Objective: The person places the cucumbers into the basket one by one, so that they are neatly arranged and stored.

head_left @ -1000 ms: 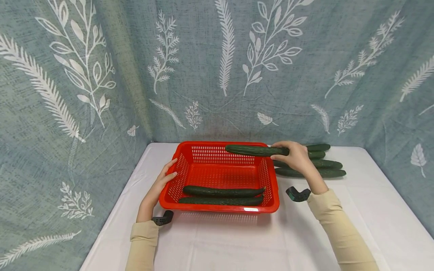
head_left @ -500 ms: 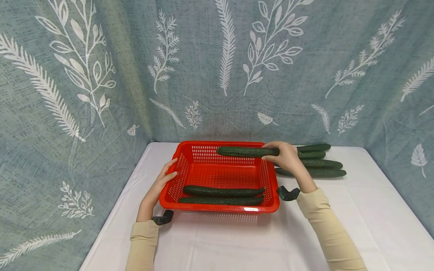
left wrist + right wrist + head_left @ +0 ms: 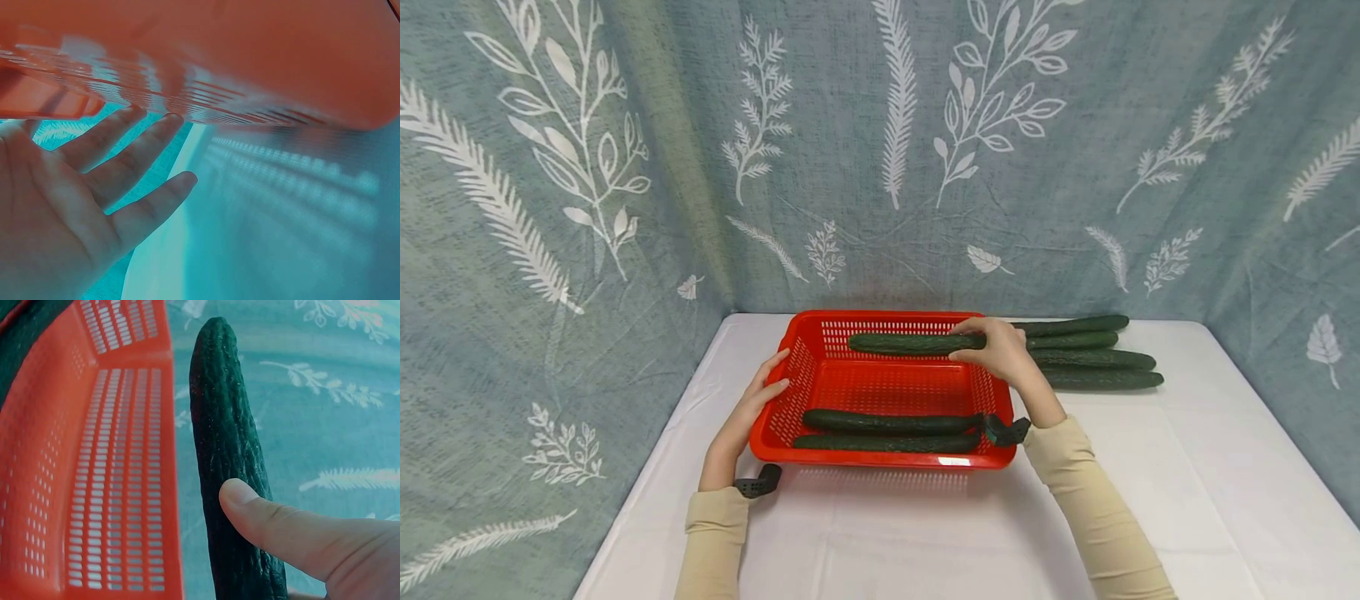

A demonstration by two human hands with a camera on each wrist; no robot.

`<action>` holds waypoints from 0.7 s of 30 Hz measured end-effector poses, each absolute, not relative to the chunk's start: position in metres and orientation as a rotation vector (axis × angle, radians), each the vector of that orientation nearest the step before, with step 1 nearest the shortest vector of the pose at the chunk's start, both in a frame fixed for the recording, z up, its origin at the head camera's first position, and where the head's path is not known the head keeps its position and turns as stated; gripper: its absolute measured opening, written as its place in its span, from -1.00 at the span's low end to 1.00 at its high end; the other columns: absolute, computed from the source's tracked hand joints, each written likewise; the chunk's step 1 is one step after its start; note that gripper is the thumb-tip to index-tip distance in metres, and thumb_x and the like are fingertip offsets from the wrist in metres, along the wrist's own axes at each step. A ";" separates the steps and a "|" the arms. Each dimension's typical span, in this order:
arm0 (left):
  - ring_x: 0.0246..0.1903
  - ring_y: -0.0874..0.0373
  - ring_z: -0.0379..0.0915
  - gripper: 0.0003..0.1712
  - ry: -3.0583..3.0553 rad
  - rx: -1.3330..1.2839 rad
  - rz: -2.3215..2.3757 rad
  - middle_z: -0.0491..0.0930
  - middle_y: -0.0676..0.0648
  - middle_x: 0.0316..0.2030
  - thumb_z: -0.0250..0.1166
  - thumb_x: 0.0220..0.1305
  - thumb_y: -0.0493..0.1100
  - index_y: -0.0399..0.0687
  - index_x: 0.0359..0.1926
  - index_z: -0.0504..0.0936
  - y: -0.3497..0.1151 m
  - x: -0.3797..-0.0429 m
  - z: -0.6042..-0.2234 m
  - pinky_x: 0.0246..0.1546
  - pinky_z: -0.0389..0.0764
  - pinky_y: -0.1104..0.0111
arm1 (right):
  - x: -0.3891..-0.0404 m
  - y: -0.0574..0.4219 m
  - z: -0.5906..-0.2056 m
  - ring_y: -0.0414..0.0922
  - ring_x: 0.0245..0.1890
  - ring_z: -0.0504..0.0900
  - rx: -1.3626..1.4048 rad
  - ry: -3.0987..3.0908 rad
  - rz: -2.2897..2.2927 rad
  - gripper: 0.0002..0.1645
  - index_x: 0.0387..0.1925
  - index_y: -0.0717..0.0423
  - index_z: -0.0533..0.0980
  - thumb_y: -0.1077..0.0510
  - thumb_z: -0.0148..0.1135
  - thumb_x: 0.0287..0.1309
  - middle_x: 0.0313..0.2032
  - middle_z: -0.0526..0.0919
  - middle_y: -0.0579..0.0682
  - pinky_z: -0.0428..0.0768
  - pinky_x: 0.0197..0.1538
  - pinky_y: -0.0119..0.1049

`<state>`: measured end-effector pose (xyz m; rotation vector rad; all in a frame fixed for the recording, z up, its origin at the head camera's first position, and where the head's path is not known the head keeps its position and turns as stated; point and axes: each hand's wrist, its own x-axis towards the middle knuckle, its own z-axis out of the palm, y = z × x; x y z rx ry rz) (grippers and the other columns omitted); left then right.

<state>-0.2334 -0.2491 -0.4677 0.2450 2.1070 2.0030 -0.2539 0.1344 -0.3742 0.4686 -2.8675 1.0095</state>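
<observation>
A dark green cucumber point(image 3: 898, 343) lies level in the grip of my right hand point(image 3: 1003, 352), held near its right end above the rear part of a red plastic basket point(image 3: 850, 457). The right wrist view shows the thumb pressed along this bumpy cucumber point(image 3: 228, 425), beside the slotted basket wall point(image 3: 115, 487). My left hand point(image 3: 748, 412) touches the basket's left rim. Its fingers point(image 3: 134, 159) are stretched out and spread against the basket's outer side in the left wrist view. Inside the basket, two cucumbers point(image 3: 887, 423) lie side by side along the front wall.
Several more cucumbers point(image 3: 1093, 359) lie in a stack of rows on the white tablecloth point(image 3: 1195, 467), right of the basket. A blue-green curtain point(image 3: 880, 250) with white leaf prints encloses the back and sides. A small black device point(image 3: 1006, 432) sits at each wrist.
My right hand has carried the cucumber leftward, from the basket's right rim to over its rear interior, and slightly lower. The left hand and basket keep their place.
</observation>
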 end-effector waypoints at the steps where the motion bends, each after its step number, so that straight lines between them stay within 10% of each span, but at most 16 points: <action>1: 0.11 -0.09 0.18 -0.34 2.110 0.244 2.001 0.01 -0.18 0.32 -0.08 0.40 -0.02 0.22 0.43 -0.12 -0.249 -0.233 -0.468 -0.10 0.52 0.37 | -0.254 0.131 -0.375 0.08 -0.02 0.50 0.472 -2.873 1.018 -0.53 -0.03 0.03 0.58 0.05 0.40 -0.06 -0.03 0.60 0.11 0.15 -0.07 0.04; 21: 0.16 -0.14 0.16 -0.32 2.110 0.245 1.989 -0.01 -0.19 0.34 -0.08 0.40 0.00 0.23 0.44 -0.14 -0.250 -0.233 -0.466 -0.06 0.52 0.30 | -0.250 0.097 -0.386 0.04 0.00 0.51 0.490 -2.916 1.127 -0.54 -0.06 0.05 0.60 0.07 0.42 -0.08 -0.03 0.61 0.07 0.22 -0.06 0.05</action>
